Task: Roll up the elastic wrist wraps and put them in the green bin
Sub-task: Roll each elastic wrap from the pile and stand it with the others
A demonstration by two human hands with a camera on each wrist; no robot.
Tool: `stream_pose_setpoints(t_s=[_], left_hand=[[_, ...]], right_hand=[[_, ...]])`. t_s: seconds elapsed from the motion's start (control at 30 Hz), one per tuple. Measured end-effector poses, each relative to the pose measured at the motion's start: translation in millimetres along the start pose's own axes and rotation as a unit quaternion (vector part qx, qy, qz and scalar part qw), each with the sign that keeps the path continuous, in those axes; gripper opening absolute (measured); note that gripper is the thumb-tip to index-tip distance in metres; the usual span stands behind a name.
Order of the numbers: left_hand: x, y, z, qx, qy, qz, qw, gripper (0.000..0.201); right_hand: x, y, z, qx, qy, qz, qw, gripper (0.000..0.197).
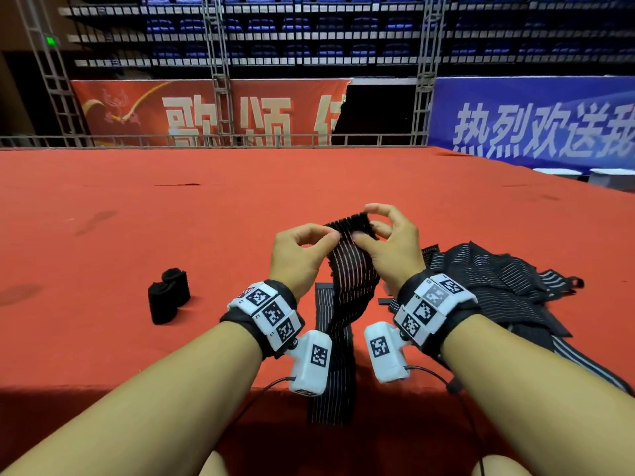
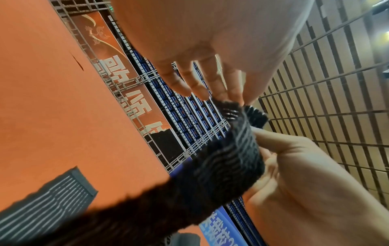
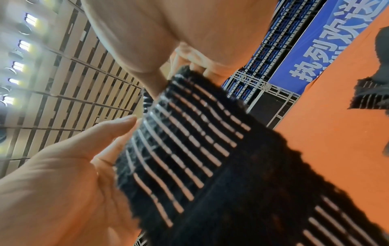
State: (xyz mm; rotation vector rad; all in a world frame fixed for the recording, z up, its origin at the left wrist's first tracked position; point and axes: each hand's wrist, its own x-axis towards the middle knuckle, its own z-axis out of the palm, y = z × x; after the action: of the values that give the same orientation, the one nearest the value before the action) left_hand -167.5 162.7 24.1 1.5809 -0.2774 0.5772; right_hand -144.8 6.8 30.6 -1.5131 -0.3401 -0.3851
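Left hand (image 1: 298,253) and right hand (image 1: 390,242) pinch the far end of a black white-striped elastic wrap (image 1: 350,269) above the red carpet (image 1: 171,218).

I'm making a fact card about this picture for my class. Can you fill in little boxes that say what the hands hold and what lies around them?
Left hand: pinches the left edge of the striped wrap
Right hand: pinches the top right of the same wrap
Striped wrap: black with pale lines, held up at its top end, the rest trailing down over the red table edge
Rolled wraps: two black rolls, standing to the left on the red table
Loose wraps: a heap, on the right
Green bin: not in view
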Motion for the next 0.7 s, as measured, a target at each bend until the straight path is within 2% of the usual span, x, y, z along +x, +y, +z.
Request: stream_pose_setpoints(t_s=[0.03,0.07,0.13,0.2,0.27,0.37,0.43,0.53,0.6,0.7], left_hand=[[0.6,-1.4,-0.1,-0.002,-0.001,-0.005,1.0,0.006],[0.0,-0.5,0.0,-0.002,-0.002,-0.008,1.0,0.011],[-0.4,1.4,1.2,-0.001,0.003,-0.017,1.0,0.035],[-1.2,8.1,2.9,-0.015,0.006,-0.025,1.0,0.041],[-0.7,12.7,3.6,-0.044,0.002,-0.029,0.999,0.032],[3.3,15.8,1.2,-0.012,0.005,-0.008,1.0,0.001],[6.4,15.7,-1.0,0.011,0.008,0.008,1.0,0.022],[6.2,20.2,-0.3,-0.013,-0.004,0.031,0.999,0.027],[5.8,24.7,1.6,-0.035,-0.009,0.044,0.998,0.025],[7.8,29.6,0.9,-0.044,-0.012,0.07,0.996,0.021]], right_hand=[[-0.5,-2.1,0.5,-0.006,0.002,-0.012,1.0,0.035],[-1.6,-5.0,1.4,-0.011,-0.001,-0.028,1.0,0.03],[-5.6,-10.2,4.1,-0.004,-0.022,-0.045,0.999,0.019],[-10.0,-14.8,7.2,0.024,-0.056,-0.048,0.997,0.01],[-12.8,-18.7,8.1,0.034,-0.081,-0.055,0.995,0.016],[-14.6,-23.3,6.4,0.035,-0.075,-0.071,0.994,0.014],[-13.1,-23.6,3.2,0.018,-0.036,-0.088,0.995,0.008],[-5.6,-20.1,-1.4,-0.065,0.015,-0.108,0.992,0.015],[-4.0,-21.3,-0.7,-0.082,-0.008,-0.103,0.991,0.018],[-5.3,-27.2,2.4,-0.051,-0.057,-0.1,0.992,0.021]])
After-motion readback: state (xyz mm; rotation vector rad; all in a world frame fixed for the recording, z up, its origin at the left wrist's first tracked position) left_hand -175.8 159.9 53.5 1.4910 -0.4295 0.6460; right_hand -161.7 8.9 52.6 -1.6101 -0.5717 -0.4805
